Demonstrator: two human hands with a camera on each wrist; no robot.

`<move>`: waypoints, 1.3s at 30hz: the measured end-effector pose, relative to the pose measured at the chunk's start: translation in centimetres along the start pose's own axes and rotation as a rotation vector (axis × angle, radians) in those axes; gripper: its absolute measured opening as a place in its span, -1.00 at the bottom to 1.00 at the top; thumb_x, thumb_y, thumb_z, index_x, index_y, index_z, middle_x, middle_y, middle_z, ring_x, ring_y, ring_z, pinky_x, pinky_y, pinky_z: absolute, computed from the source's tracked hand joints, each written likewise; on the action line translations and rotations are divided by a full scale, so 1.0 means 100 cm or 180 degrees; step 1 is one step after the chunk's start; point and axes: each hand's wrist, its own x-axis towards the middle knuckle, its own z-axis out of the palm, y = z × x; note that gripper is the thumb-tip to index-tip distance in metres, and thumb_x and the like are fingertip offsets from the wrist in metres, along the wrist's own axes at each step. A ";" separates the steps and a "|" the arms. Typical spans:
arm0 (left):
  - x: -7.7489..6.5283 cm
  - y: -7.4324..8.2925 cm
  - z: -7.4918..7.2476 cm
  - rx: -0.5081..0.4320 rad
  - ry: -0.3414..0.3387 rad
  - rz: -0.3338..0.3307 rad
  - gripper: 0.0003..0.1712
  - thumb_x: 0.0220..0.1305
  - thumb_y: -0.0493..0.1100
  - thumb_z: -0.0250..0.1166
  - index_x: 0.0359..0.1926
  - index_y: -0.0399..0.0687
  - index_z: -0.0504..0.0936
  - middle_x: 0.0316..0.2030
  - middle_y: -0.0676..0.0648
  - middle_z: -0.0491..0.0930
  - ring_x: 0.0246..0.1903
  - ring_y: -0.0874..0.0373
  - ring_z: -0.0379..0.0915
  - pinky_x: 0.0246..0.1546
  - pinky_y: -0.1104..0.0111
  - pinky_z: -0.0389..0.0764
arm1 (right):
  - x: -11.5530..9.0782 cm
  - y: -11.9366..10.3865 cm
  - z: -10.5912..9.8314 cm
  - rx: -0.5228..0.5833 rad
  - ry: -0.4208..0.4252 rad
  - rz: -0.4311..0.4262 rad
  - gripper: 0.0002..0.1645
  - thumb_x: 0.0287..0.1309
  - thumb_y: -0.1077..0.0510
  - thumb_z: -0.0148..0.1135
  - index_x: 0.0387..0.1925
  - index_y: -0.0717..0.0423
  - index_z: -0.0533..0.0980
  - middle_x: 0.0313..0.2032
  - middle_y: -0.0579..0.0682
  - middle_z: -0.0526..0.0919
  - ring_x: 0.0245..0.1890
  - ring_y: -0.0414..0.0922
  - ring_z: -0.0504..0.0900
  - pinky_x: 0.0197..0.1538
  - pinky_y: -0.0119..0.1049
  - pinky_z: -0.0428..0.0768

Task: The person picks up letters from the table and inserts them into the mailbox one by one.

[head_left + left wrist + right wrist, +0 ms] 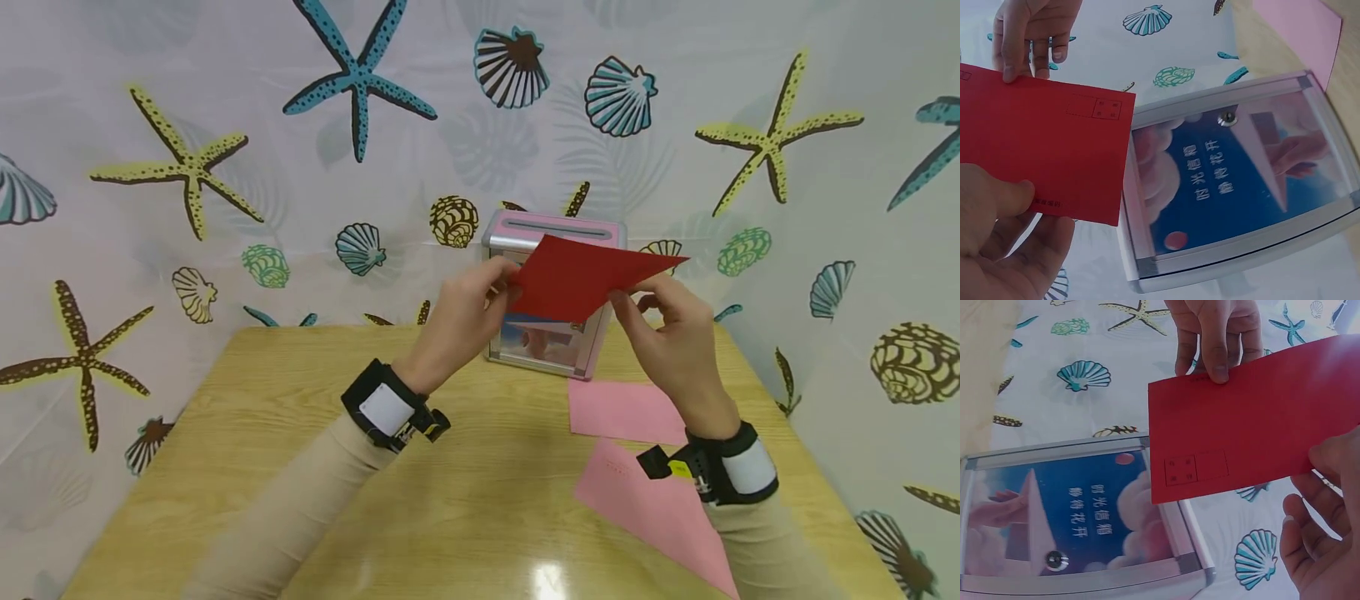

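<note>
A red envelope (581, 279) is held up in the air between both hands, in front of a pink and silver letter box (542, 350). My left hand (468, 317) pinches its left edge between thumb and fingers. On the opposite edge, my right hand (675, 337) grips it the same way. Printed postage squares show in a corner of the envelope (1079, 144) in the left wrist view. The box top carries a long slot (558, 228), just behind the envelope. A small round lock (1056, 560) sits on the box's picture front.
Two pink envelopes lie on the right side of the wooden table (450, 500): a farther one (622, 410) close to the box, and a nearer one (652, 500) partly under the right forearm. A cloth with starfish and shells (420, 150) hangs behind the table.
</note>
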 end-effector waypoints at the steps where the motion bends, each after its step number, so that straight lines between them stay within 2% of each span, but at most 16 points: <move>1: 0.005 0.000 -0.002 0.0027 0.0005 0.0044 -0.85 0.41 -0.39 0.27 -0.04 -0.24 0.63 -0.13 -0.15 0.73 -0.18 0.10 0.68 -0.15 0.40 0.70 | 0.003 -0.001 -0.001 -0.0041 0.0027 -0.0008 -0.73 0.18 0.48 0.35 -0.07 0.33 0.67 -0.19 0.20 0.76 -0.15 -0.40 0.59 -0.16 -0.56 0.52; 3: 0.014 0.002 -0.006 0.0058 0.0029 0.0137 -0.84 0.41 -0.43 0.24 -0.04 -0.26 0.63 -0.11 -0.17 0.73 -0.16 0.09 0.69 -0.09 0.40 0.70 | 0.009 -0.003 -0.003 -0.0123 0.0086 -0.0034 -0.72 0.19 0.47 0.36 -0.05 0.34 0.67 -0.16 0.21 0.77 -0.13 -0.42 0.59 -0.13 -0.58 0.53; 7: 0.032 0.004 -0.011 0.0138 0.0129 0.0293 -0.86 0.41 -0.43 0.22 -0.06 -0.27 0.62 -0.12 -0.19 0.73 -0.16 0.07 0.71 -0.09 0.37 0.71 | 0.021 -0.007 -0.006 -0.0040 0.0244 -0.0095 -0.76 0.20 0.49 0.32 -0.07 0.40 0.66 -0.15 0.26 0.75 -0.12 -0.41 0.60 -0.03 -0.58 0.56; 10: 0.044 0.005 -0.014 0.0162 0.0172 0.0324 -0.88 0.42 -0.42 0.22 -0.08 -0.28 0.63 -0.12 -0.18 0.74 -0.15 0.08 0.72 -0.09 0.38 0.72 | 0.032 -0.009 -0.008 0.0072 0.0372 -0.0144 -0.80 0.22 0.49 0.29 -0.11 0.43 0.65 -0.18 0.28 0.74 -0.21 -0.40 0.62 -0.02 -0.56 0.58; 14: 0.056 0.004 -0.017 0.0112 0.0138 0.0285 -0.88 0.43 -0.40 0.22 -0.07 -0.26 0.64 -0.12 -0.16 0.73 -0.12 0.09 0.71 -0.05 0.40 0.71 | 0.044 -0.011 -0.008 0.0037 0.0473 -0.0143 -0.82 0.24 0.45 0.29 -0.12 0.42 0.67 -0.19 0.25 0.74 -0.20 -0.41 0.62 -0.02 -0.57 0.60; 19: 0.066 -0.002 -0.015 0.0041 0.0075 0.0213 -0.90 0.45 -0.36 0.24 -0.07 -0.24 0.62 -0.11 -0.15 0.75 -0.12 0.11 0.71 -0.12 0.44 0.72 | 0.055 -0.010 -0.010 -0.0253 0.0389 -0.0095 -0.80 0.32 0.32 0.30 -0.08 0.35 0.68 -0.14 0.19 0.77 -0.10 -0.39 0.62 0.01 -0.59 0.58; 21: 0.070 -0.005 -0.013 0.0041 0.0048 0.0206 -0.89 0.46 -0.35 0.23 -0.05 -0.24 0.62 -0.11 -0.15 0.75 -0.11 0.10 0.72 -0.25 0.46 0.71 | 0.060 -0.008 -0.011 -0.0338 0.0370 -0.0044 -0.78 0.33 0.26 0.29 -0.08 0.32 0.69 -0.14 0.16 0.78 -0.10 -0.38 0.63 -0.01 -0.60 0.57; 26: 0.082 -0.013 -0.008 0.0208 0.0031 0.0242 -0.83 0.47 -0.33 0.24 0.01 -0.27 0.61 -0.04 -0.18 0.75 -0.07 0.06 0.74 -0.13 0.38 0.74 | 0.070 0.000 -0.011 -0.0400 0.0373 0.0114 -0.79 0.33 0.25 0.27 -0.11 0.31 0.70 -0.13 0.12 0.80 -0.11 -0.37 0.65 -0.04 -0.63 0.56; 28: 0.086 -0.016 -0.007 0.0294 0.0051 0.0249 -0.82 0.47 -0.32 0.23 0.02 -0.29 0.61 -0.03 -0.19 0.75 -0.06 0.05 0.74 0.01 0.34 0.71 | 0.073 0.003 -0.010 -0.0444 0.0333 0.0166 -0.79 0.35 0.25 0.26 -0.11 0.31 0.70 -0.12 0.12 0.80 -0.10 -0.41 0.64 -0.03 -0.63 0.55; 32: 0.095 -0.021 -0.005 0.0361 0.0037 0.0188 -0.84 0.50 -0.30 0.21 0.01 -0.28 0.61 -0.04 -0.19 0.75 -0.06 0.04 0.72 0.02 0.32 0.69 | 0.081 0.011 -0.008 -0.0464 0.0266 0.0296 -0.77 0.38 0.20 0.25 -0.10 0.29 0.70 -0.10 0.11 0.79 -0.12 -0.46 0.58 -0.03 -0.63 0.54; 39: 0.106 -0.033 0.001 0.0058 -0.0010 -0.0185 -0.76 0.53 -0.28 0.17 0.11 -0.27 0.60 0.06 -0.18 0.73 0.08 0.04 0.70 0.14 0.37 0.64 | 0.093 0.030 -0.001 -0.0438 0.0151 0.0407 -0.72 0.43 0.13 0.19 -0.05 0.25 0.68 -0.12 0.11 0.78 -0.14 -0.47 0.57 -0.04 -0.61 0.56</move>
